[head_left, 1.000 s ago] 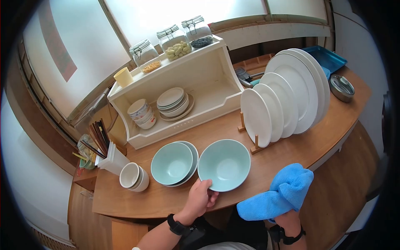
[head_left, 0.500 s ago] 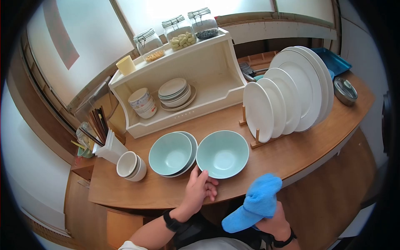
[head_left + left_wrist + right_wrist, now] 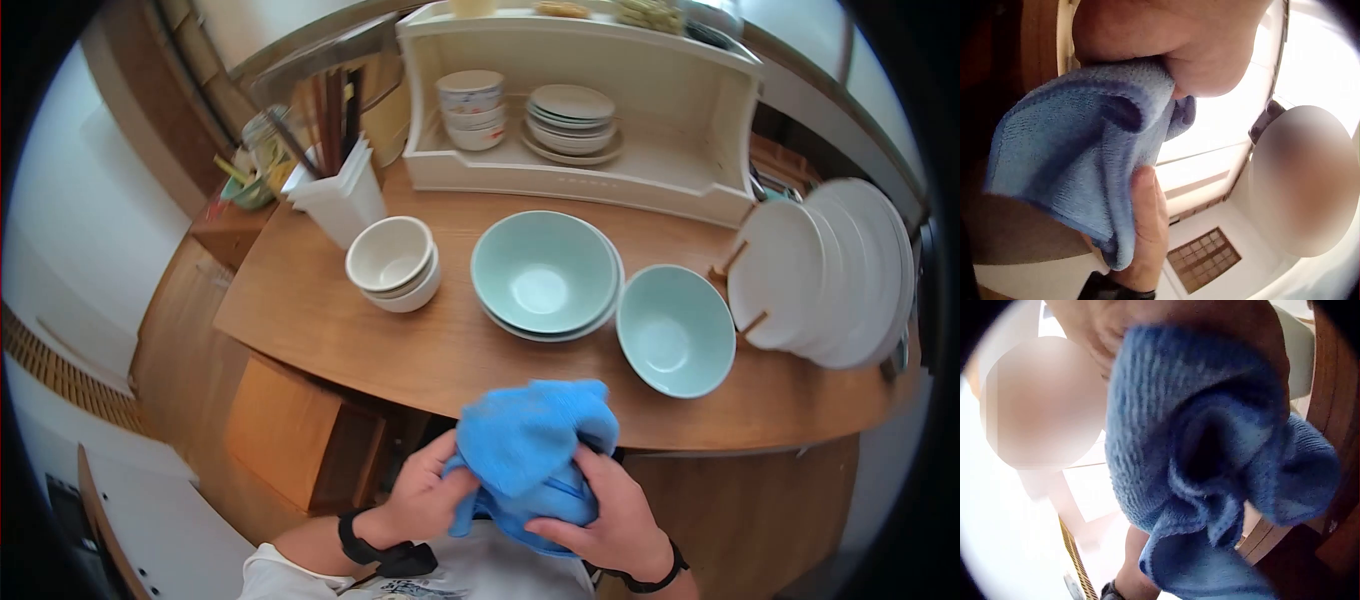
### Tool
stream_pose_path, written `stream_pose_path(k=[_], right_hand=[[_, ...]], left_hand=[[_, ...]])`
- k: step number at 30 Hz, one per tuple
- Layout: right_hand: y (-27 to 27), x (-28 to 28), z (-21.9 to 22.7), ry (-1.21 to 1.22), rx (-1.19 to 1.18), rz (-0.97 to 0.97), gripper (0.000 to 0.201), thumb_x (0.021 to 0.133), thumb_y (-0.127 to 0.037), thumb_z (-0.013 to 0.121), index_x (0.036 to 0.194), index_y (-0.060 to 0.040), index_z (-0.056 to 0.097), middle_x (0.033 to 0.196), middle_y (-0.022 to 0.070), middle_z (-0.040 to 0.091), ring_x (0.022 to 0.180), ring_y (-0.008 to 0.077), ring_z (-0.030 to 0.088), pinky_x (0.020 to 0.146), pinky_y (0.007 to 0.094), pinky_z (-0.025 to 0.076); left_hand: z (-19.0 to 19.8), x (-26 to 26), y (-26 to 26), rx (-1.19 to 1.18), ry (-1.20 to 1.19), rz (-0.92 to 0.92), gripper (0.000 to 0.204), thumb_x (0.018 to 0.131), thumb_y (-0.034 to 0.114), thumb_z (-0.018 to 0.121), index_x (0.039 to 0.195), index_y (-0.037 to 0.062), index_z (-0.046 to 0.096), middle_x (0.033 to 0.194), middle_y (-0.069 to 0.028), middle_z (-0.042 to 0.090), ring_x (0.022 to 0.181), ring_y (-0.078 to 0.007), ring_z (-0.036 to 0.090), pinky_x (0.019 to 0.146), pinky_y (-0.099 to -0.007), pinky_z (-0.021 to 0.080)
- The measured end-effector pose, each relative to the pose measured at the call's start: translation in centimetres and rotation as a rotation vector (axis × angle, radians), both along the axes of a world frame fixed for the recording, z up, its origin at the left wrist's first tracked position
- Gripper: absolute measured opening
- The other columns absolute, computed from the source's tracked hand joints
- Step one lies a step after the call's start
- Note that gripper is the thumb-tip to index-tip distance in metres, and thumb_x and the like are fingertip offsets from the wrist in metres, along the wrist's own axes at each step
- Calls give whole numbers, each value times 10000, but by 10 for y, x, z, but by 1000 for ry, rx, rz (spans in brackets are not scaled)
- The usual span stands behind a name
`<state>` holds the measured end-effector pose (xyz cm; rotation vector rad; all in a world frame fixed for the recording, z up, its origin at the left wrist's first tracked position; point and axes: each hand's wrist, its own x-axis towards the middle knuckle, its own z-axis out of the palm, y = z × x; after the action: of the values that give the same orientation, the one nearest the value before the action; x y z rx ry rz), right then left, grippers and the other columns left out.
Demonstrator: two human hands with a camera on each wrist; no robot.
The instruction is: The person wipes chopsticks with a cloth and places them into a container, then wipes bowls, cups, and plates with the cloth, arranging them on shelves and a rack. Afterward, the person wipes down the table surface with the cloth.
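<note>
A blue cloth (image 3: 525, 440) is bunched up between both hands, in front of the table's near edge. My left hand (image 3: 428, 492) pinches its left side, thumb on top. From the right, my right hand (image 3: 618, 510) grips the other side with thumb and fingers. Both wrist views show the folded cloth (image 3: 1079, 150) hanging in loose creases from the fingers. Beyond it on the table sit a single light green bowl (image 3: 676, 335) and, to its left, a stack of light green bowls (image 3: 545, 270). Neither hand touches the bowls.
Small white cups (image 3: 392, 258) stand stacked at the left, beside a white holder (image 3: 345, 200) with chopsticks. A cream shelf (image 3: 590, 183) with small bowls and dishes is at the back. White plates (image 3: 780, 275) stand in a wooden rack at the right. A wooden stool (image 3: 285, 430) is below the table.
My left hand has let go of the single bowl's rim and come back to take hold of the cloth. The right hand has brought the cloth leftward. The head view has turned left and down.
</note>
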<state>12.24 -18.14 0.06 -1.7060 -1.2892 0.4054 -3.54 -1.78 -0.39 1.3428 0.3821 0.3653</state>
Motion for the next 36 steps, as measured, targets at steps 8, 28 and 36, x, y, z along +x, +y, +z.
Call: stream_pose_path(k=[8, 28, 36], right_hand=[[14, -1, 1, -40, -200, 100, 511, 664, -323, 849, 1067, -65, 670, 803, 121, 672, 665, 243, 658, 635, 291, 527], [11, -18, 12, -283, 272, -345, 309, 715, -17, 731, 1013, -21, 650, 1136, 240, 624, 902, 339, 671, 706, 342, 556], [-5, -1, -2, 291, 289, 361, 596, 891, -415, 600, 1243, 59, 522, 1330, 283, 463, 1236, 413, 466, 1026, 459, 353]], left_hand=[[-2, -10, 46, 743, -54, 167, 282, 899, 278, 640, 905, -3, 642, 996, -119, 582, 860, -206, 547, 717, -319, 458], [16, 27, 36, 796, -360, 2, 581, 615, 21, 810, 1138, 54, 558, 865, -121, 628, 632, -232, 590, 558, -305, 478], [22, 28, 41, 658, -336, 101, 472, 644, 34, 781, 1079, 62, 600, 836, -115, 631, 701, -254, 610, 595, -313, 476]])
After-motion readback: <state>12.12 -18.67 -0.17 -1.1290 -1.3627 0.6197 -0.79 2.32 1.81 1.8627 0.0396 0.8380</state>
